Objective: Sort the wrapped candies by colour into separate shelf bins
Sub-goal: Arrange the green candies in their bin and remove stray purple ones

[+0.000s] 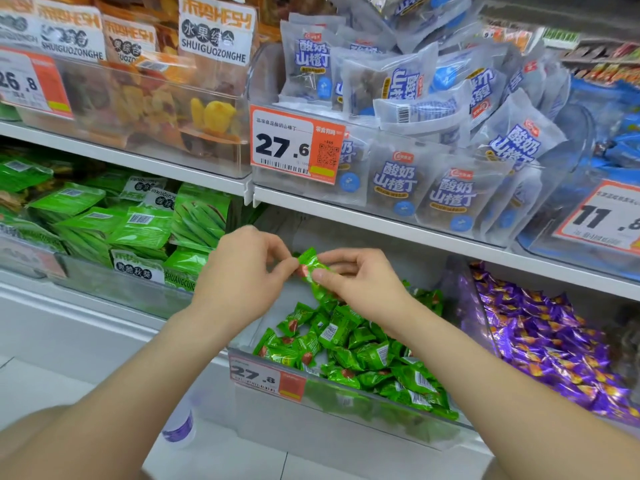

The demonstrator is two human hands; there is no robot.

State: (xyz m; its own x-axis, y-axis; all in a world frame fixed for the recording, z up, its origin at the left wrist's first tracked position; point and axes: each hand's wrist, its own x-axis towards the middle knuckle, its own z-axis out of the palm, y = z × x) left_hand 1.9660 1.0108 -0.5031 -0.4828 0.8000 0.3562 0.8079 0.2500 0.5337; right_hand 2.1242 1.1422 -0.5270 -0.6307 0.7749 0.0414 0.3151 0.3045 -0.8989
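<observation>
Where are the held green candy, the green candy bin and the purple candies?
held green candy [309, 260]: head view, middle of the wrapper.
green candy bin [346, 419]: head view, clear front wall.
purple candies [543, 344]: head view, middle of the pile.

At 11 o'clock a dried-fruit packet [214, 36] reads "水果综合 SHUIGUOZONGHE". The price tag at 10 o'clock [31, 84] says 26.8. The tag at 12 o'clock [294, 147] says 27.6, beside pale packets [394, 181] marked "酸奶山楂丁". The tag at 6 o'clock [266, 375] on the green candy bin [346, 410] shows 27.8. The tag at 3 o'clock [602, 216] begins 11.
</observation>
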